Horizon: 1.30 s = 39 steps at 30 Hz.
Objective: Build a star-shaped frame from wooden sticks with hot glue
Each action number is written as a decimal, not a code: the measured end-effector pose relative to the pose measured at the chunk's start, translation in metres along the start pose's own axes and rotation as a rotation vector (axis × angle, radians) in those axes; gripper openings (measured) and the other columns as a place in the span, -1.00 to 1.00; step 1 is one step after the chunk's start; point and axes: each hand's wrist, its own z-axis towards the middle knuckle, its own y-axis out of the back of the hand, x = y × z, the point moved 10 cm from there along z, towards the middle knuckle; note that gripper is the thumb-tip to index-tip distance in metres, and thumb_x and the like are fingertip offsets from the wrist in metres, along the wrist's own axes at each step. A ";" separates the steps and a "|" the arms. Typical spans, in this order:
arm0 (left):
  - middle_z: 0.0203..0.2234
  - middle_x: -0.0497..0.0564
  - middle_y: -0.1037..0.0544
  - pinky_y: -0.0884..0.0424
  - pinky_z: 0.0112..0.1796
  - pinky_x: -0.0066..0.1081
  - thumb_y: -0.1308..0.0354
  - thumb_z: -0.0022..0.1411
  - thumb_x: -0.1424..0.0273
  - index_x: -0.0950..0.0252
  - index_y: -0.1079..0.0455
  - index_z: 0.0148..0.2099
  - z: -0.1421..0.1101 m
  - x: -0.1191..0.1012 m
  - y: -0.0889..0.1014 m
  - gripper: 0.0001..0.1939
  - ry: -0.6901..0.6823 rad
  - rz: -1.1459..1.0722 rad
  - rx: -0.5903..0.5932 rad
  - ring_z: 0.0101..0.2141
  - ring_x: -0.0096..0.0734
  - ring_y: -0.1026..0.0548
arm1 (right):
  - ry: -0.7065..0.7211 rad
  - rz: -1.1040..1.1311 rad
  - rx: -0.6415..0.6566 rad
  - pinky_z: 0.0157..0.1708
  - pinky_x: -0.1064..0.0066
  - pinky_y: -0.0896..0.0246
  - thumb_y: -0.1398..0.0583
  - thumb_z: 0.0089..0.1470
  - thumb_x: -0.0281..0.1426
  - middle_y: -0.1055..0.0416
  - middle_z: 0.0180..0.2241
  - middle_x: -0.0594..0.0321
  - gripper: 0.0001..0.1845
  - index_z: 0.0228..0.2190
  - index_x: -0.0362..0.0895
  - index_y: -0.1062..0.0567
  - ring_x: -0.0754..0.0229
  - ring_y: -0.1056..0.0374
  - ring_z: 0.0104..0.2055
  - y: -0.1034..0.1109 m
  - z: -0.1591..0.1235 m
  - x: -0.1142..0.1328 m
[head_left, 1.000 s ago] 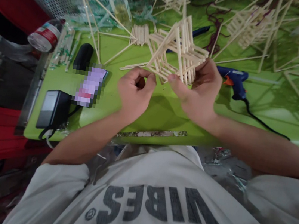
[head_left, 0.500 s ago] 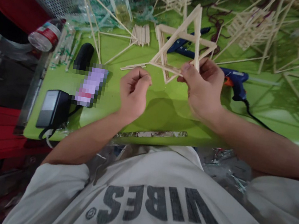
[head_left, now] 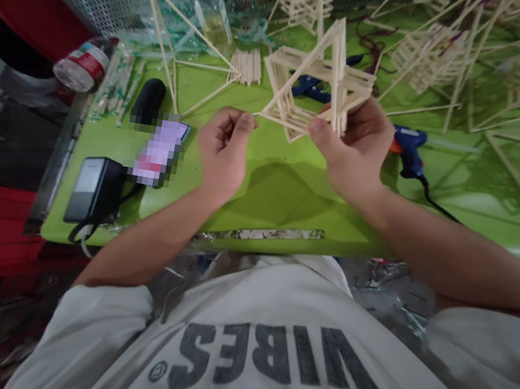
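My right hand grips a star-shaped frame of stacked wooden sticks, held up above the green table. My left hand hovers just left of the frame with its fingers curled, thumb and forefinger pinched together close to the frame's lower left tip. I cannot tell whether anything lies between those fingers. A small bundle of loose sticks lies on the table behind the left hand.
A blue glue gun with its cord lies right of my right hand. A phone, a black adapter, a dark case and a bottle sit at left. Several stick frames crowd the back.
My right hand turned the stick frame from edge-on to face-on and raised it a little. My left hand let go of it and stayed close, fingers pinched.
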 end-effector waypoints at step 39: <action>-0.16 0.10 -0.42 -0.52 0.04 0.07 -0.07 0.77 -0.17 0.10 -0.62 -0.10 -0.025 -0.067 -0.010 -0.44 -0.674 0.589 -0.143 -0.02 -0.09 -0.55 | 0.348 -0.263 -0.089 -0.12 0.01 -0.35 -0.52 0.14 0.42 -0.20 -0.30 0.31 -0.18 -0.25 0.11 -0.26 0.00 -0.23 -0.23 0.005 0.001 0.007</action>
